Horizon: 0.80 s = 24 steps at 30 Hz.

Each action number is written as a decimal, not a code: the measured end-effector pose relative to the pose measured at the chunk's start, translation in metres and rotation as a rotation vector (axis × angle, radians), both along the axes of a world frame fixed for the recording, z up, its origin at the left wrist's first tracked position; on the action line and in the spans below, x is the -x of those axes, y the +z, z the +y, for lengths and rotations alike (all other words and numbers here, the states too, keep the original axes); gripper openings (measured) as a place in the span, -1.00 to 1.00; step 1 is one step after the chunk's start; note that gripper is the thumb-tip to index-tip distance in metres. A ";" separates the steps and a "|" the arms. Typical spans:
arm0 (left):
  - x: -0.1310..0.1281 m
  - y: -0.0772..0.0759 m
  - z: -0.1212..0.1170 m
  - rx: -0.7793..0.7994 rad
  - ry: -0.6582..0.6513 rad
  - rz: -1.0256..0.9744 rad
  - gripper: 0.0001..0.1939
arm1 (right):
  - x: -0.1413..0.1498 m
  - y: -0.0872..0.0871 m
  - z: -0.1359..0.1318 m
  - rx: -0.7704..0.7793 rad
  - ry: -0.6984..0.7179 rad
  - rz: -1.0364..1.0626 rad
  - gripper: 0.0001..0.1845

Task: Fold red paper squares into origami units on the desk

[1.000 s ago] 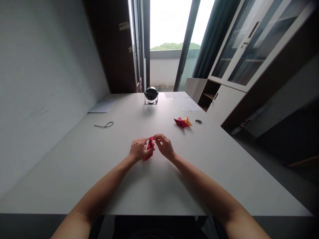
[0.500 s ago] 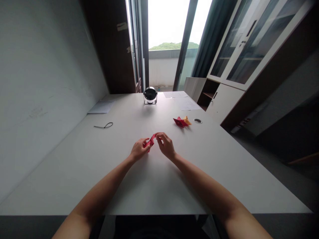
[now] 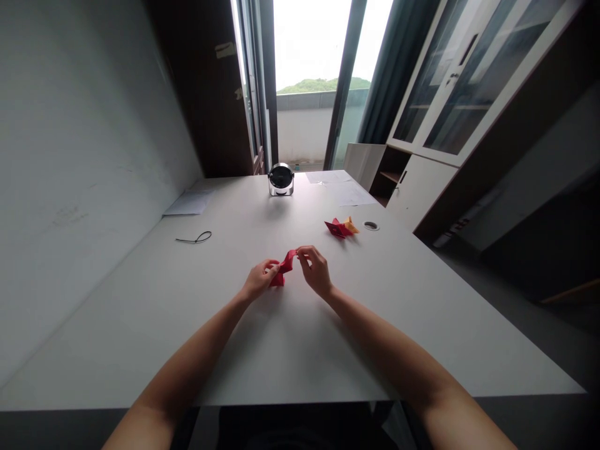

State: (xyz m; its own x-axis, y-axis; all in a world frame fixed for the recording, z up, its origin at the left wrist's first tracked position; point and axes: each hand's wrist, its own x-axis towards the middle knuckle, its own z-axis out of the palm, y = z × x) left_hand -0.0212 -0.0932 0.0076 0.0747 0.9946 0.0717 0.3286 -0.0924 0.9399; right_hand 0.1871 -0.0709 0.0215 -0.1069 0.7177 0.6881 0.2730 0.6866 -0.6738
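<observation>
Left hand (image 3: 259, 279): pinching the red folded piece (image 3: 287, 262) between thumb and fingers, at its left part.
Right hand (image 3: 315, 269): thumb and fingertips drawn together on the upper right tip of the same piece; remaining fingers curled.
Red folded piece: 1 item, creased, paper-like, held between the 2 hands, above the middle of the surface (image 3: 300, 350); its lower part hangs below the left fingers; whether it touches the surface, cannot tell.
Red and yellow folded work (image 3: 340, 229): resting on the surface, beyond and to the right of the right hand; red at left, yellow at right.
Round fitting (image 3: 370, 225): pale ring with dark centre, just right of the folded work.
Black looped strip (image 3: 203, 237): 1, lying on the left part of the surface, well apart from the hands.
Round black device (image 3: 281, 178): on a metal stand, near the far edge.
Pale sheets: 1 at far left (image 3: 189, 202), beside the wall (image 3: 94, 187); others at far right (image 3: 357, 197).
Surface: white, broad.
Cabinet (image 3: 424, 149): white, glazed above, right side.
</observation>
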 end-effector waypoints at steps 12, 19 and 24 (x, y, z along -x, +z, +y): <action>0.003 -0.003 0.003 0.132 -0.081 -0.234 -0.34 | -0.004 -0.006 0.009 0.016 -0.089 -0.009 -0.84; -0.002 0.001 -0.001 0.072 -0.216 -0.214 -0.58 | -0.004 -0.004 0.008 0.021 -0.098 0.026 -0.83; -0.007 0.005 -0.004 0.126 -0.109 -0.375 -0.64 | 0.000 -0.006 0.007 0.096 -0.008 0.082 -0.78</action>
